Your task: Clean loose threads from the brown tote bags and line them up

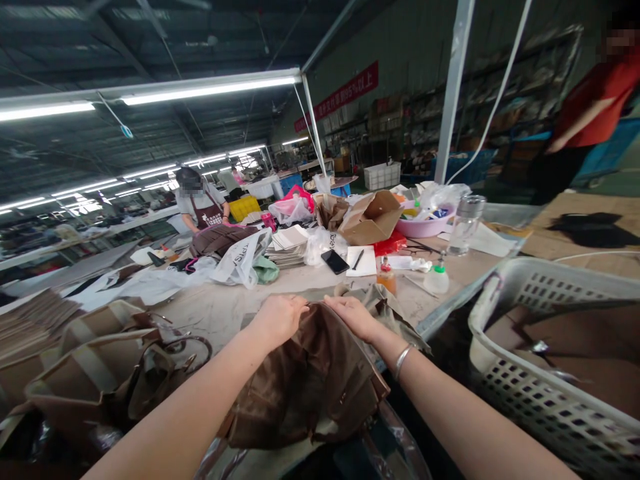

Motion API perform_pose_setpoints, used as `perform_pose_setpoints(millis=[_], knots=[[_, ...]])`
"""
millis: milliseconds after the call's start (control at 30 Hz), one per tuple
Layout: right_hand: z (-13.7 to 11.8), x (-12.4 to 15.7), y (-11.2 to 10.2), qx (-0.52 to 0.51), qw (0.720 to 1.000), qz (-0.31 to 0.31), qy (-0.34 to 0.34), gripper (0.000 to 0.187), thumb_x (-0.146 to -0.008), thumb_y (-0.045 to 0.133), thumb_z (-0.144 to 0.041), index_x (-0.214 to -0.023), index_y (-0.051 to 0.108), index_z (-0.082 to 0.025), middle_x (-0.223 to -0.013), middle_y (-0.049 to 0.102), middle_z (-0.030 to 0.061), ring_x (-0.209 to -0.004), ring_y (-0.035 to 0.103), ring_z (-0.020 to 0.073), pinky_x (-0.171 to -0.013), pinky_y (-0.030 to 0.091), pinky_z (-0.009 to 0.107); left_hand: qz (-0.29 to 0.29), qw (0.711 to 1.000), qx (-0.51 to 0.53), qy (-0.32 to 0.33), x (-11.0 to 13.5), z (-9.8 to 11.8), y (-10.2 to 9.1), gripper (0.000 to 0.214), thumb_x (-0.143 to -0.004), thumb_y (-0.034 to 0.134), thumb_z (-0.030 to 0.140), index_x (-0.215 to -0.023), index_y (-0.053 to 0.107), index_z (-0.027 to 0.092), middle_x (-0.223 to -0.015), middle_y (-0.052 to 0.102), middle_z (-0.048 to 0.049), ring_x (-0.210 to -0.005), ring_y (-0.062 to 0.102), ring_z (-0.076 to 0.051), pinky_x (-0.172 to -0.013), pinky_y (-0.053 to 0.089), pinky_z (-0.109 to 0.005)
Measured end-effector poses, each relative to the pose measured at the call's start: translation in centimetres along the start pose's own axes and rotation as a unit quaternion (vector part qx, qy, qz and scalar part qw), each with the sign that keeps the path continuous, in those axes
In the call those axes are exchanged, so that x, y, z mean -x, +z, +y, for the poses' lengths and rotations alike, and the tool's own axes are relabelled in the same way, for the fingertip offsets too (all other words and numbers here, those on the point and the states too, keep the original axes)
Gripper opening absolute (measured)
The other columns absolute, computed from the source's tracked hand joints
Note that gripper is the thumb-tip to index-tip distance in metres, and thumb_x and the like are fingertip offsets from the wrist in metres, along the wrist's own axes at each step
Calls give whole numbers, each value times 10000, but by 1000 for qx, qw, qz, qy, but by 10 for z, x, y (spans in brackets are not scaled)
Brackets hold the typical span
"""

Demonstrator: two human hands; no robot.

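A brown fabric bag lining [310, 380] hangs over the near edge of the worktable, spread between my arms. My left hand [281, 320] pinches its top edge, fingers closed on the cloth. Close beside it on the right, my right hand [353, 317] grips the same edge between thumb and fingers. A silvery bracelet [401, 362] circles my right wrist. Greyish-olive fabric [387, 307] lies bunched behind and to the right of my right hand. The lower part of the lining falls toward my lap, where clear plastic strips show beneath it.
Unfinished tan bags [85, 380] crowd the left side. A white plastic basket [540, 373] of brown pieces stands on the right. On the table [220, 303] lie a phone [335, 262], a glass jar [466, 225], small bottles [438, 277] and an open carton [371, 219]. Two people are farther off.
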State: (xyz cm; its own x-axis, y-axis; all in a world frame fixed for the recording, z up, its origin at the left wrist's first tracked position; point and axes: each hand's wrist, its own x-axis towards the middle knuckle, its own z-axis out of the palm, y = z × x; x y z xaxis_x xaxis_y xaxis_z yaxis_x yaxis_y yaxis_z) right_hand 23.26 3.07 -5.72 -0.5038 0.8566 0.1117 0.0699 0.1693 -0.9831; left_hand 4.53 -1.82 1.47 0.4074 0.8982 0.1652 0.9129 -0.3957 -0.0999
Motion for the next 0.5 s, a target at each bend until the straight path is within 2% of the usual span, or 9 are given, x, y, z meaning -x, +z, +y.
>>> perform_pose_setpoints(millis=[67,167,267,333,400,467,500], knots=[[4,7,-1,-60,998,-8,24,515,-796,447,-616,-807,675,-155,-739,625,21,-719,555,171,-643,422,265,0,1000,20,15,-1,-2,1,328,-905,344,288,-814,632,159,-752,661,-86,-713,607,-181,-668,422,-274],[12,20,-1,-154,985,-15,71,528,-762,503,-620,-945,673,-154,-845,643,52,-759,576,165,-648,439,261,-7,998,65,4,-3,-6,1,314,-896,360,268,-759,624,164,-702,650,-56,-670,591,-152,-641,405,-247],[24,40,0,-214,971,28,101,565,-712,571,-623,-999,668,-146,-867,645,78,-773,592,173,-688,456,288,-14,993,107,-37,-1,-9,-4,330,-883,382,289,-674,606,167,-630,619,-21,-597,553,-127,-588,380,-230],[33,55,0,-242,960,62,123,562,-688,610,-612,-1010,669,-155,-883,649,89,-799,601,192,-721,463,315,-4,988,136,-78,6,-14,-9,330,-874,392,321,-684,616,171,-644,629,-9,-611,555,-128,-604,390,-230],[43,72,-1,-262,951,87,139,544,-688,631,-590,-1040,661,-176,-938,652,100,-851,606,215,-768,459,346,38,975,166,-142,20,-24,-18,304,-857,419,363,-755,638,177,-727,667,-6,-688,583,-148,-662,415,-240],[52,88,0,-284,942,103,143,540,-712,621,-577,-1114,626,-216,-1072,628,105,-939,596,234,-835,437,371,93,951,198,-218,38,-35,-29,316,-855,422,403,-888,639,176,-873,689,-17,-801,599,-176,-719,437,-252],[55,95,2,-296,938,110,144,553,-724,609,-579,-1166,591,-248,-1164,591,98,-992,581,240,-873,418,381,101,943,209,-239,46,-41,-35,341,-867,401,417,-960,622,174,-947,681,-30,-845,596,-185,-733,448,-262]])
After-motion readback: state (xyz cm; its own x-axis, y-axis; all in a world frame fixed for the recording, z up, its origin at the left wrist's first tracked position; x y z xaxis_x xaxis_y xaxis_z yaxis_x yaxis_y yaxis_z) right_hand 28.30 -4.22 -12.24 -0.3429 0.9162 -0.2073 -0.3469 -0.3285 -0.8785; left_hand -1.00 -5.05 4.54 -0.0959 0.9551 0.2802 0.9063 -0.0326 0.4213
